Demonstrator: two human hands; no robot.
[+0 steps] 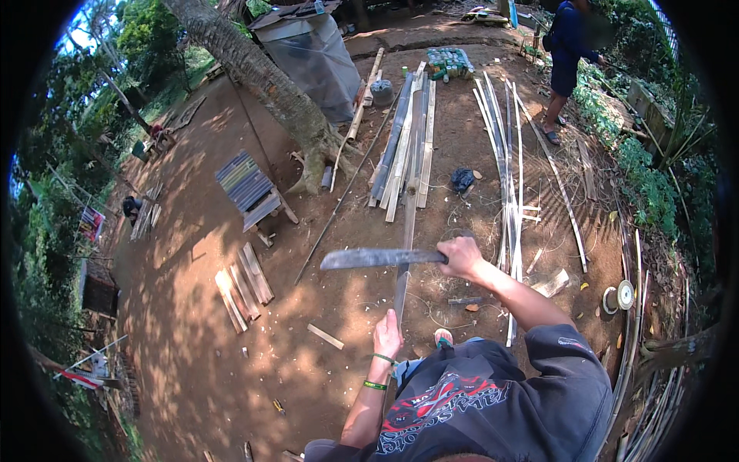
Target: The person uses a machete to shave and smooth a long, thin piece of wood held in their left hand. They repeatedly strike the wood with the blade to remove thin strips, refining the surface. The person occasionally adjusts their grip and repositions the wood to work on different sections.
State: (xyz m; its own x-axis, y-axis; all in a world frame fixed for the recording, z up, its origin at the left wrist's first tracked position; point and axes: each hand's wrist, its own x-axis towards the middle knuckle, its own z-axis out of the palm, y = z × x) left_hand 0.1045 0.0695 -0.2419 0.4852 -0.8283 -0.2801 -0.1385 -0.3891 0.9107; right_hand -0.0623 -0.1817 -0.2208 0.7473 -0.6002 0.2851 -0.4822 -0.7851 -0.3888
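My right hand point(462, 258) is closed round the handle of a machete point(369, 259). Its long dark blade points left and lies across a bamboo strip point(409, 239) at about mid-length; I cannot tell whether the edge touches it. My left hand point(388, 336) grips the near end of that strip, close to my body. From there the strip runs away from me toward a bundle of split bamboo point(400, 150) on the ground. The fingers of my left hand are partly hidden behind the strip.
A tree trunk point(262, 73) leans at the upper left, beside a small slatted bamboo bench point(246, 185). Long thin strips point(508, 169) lie to the right, near a wire spool point(618, 297). Short bamboo pieces point(245, 283) lie at left. Another person point(566, 54) stands at the far right.
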